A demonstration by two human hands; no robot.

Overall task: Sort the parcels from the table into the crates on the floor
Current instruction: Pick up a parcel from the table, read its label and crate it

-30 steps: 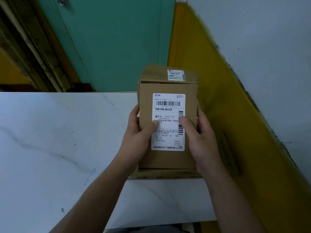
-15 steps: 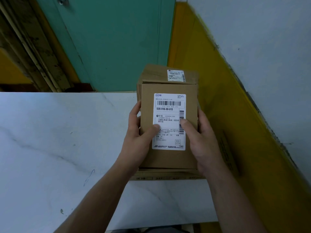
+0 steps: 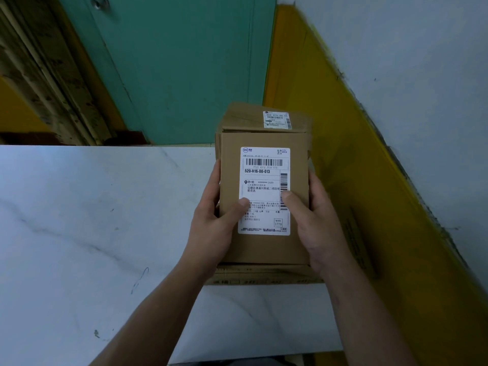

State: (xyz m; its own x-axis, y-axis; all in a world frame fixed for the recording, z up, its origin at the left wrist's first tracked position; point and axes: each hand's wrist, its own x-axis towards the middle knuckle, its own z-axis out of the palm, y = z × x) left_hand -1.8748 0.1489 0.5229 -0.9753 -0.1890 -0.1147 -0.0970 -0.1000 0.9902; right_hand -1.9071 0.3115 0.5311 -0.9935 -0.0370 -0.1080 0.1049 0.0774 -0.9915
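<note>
A brown cardboard parcel [image 3: 264, 247] with a white shipping label facing up is held between both hands over the right end of the white marble table [image 3: 79, 220]. My left hand [image 3: 214, 225] grips its left side with the thumb on the label. My right hand [image 3: 314, 223] grips the right side, thumb also on the label. Behind it sits a second cardboard parcel [image 3: 245, 118] with a small label. A flat cardboard piece [image 3: 264, 280] shows just under the held parcel. No crates are in view.
A green door [image 3: 184, 70] stands beyond the table's far edge, with a worn wooden frame [image 3: 45, 75] to its left. A wall painted yellow below and white above [image 3: 369, 180] runs along the right, close to the parcels.
The held parcel has risen slightly and drawn a little nearer to me; both hands keep the same grip.
</note>
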